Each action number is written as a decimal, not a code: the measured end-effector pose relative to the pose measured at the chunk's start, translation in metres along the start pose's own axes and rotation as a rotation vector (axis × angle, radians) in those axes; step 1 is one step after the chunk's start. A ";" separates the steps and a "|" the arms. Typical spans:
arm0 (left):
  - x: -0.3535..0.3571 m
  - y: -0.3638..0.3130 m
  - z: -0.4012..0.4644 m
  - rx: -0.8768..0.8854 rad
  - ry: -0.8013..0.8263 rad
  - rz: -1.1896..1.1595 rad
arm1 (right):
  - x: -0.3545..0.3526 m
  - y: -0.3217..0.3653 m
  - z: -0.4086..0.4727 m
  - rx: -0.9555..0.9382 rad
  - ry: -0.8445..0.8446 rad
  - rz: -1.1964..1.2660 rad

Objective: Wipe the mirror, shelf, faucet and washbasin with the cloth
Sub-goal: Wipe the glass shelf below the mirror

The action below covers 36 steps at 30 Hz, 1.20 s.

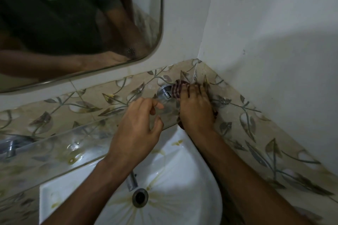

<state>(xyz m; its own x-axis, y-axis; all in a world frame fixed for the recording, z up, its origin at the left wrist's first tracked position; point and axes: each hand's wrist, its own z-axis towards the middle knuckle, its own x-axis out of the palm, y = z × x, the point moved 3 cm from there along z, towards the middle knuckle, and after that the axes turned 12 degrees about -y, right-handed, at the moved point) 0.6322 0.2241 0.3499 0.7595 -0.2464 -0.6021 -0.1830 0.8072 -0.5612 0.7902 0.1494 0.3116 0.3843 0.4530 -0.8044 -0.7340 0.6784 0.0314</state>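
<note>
1. my right hand (196, 107) is pressing the striped cloth (176, 88) onto the glass shelf's (54, 149) end, fingers fairly straight and close together.
2. the cloth is poking out past those fingertips, touching the chrome bracket (164, 93).
3. my left hand (139, 124) is curling its fingers over the glass; i cannot tell whether they are gripping it.
4. the washbasin (182, 170) is lying below both wrists.

Carrier: glass shelf (73, 144) running from lower left to frame centre | Load: striped cloth (178, 87) lying bunched at right end, touching chrome bracket (164, 93)
</note>
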 end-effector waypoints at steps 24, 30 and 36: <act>-0.049 0.036 -0.015 -0.104 -0.051 0.125 | -0.003 0.040 -0.030 0.129 -0.021 0.414; -0.081 0.063 -0.032 -0.199 -0.127 0.178 | -0.002 0.072 -0.035 0.233 -0.066 0.280; -0.088 0.059 -0.036 -0.187 -0.187 0.159 | -0.021 0.163 -0.064 -0.025 0.068 0.469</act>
<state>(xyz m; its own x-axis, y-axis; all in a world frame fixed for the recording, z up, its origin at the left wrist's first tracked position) 0.5320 0.2739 0.3499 0.8106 -0.0081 -0.5855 -0.4073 0.7107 -0.5736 0.6266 0.2132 0.2957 -0.0294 0.6677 -0.7439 -0.8329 0.3950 0.3875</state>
